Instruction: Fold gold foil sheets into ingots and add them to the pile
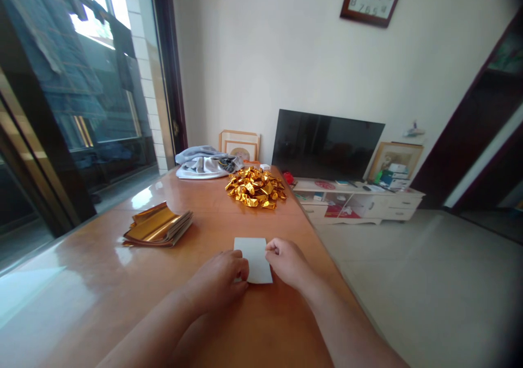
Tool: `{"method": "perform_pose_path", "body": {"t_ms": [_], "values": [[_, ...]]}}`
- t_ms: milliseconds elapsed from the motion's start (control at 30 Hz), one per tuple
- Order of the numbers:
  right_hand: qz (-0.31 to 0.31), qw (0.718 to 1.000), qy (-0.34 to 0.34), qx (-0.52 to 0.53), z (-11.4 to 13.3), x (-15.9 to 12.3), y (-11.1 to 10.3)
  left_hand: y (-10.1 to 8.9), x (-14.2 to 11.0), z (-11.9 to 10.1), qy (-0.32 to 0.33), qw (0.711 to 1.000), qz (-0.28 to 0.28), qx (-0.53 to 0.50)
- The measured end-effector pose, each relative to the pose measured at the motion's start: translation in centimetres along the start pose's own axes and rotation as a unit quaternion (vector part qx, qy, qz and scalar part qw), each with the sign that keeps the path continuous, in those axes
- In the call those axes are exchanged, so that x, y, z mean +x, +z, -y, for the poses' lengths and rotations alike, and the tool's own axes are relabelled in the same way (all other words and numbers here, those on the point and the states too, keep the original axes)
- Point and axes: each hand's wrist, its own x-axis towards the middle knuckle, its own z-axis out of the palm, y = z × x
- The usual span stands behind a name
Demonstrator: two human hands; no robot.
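Holding a white card [254, 260] by both side edges, left grip [218, 279] and right grip [286, 261] curled closed on it; too light pinching on glossy worktop [261, 324] risking sliding.

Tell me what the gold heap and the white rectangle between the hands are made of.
The crumpled gold heap looks like metallic foil: sharp creases, bright glints. The white rectangular sheet seems matte paper or card, with no visible shine.

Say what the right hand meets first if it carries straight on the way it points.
The white card comes first: the right hand points left at the card's right edge and looks to be at or touching it, though depth is unclear from this view. Beyond the card is the left hand.
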Motion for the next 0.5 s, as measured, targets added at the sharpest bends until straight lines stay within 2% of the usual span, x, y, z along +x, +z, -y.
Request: {"method": "perform_pose_path", "body": {"t_ms": [67, 200, 300, 367, 500], "values": [[0.003, 0.997, -0.048, -0.059, 0.3, -0.4, -0.8, 0.2, 0.0, 0.1, 0.001, 1.000, 0.002, -0.008], [0.116, 0.983, -0.119, -0.081, 1.6, -1.7, -1.9, 0.3, -0.1, 0.3, -0.008, 1.000, 0.003, -0.016], [0.163, 0.971, -0.142, -0.103, 2.2, -2.5, -2.2, 0.3, -0.1, 0.3, -0.013, 1.000, 0.005, -0.024], [0.177, 0.966, -0.149, -0.113, 2.1, -2.7, -2.2, 0.4, 0.0, 0.2, -0.016, 0.999, 0.008, -0.030], [0.163, 0.967, -0.161, -0.110, 1.3, -2.2, -1.8, 0.5, 0.0, 0.3, -0.030, 0.999, 0.008, -0.040]]}}
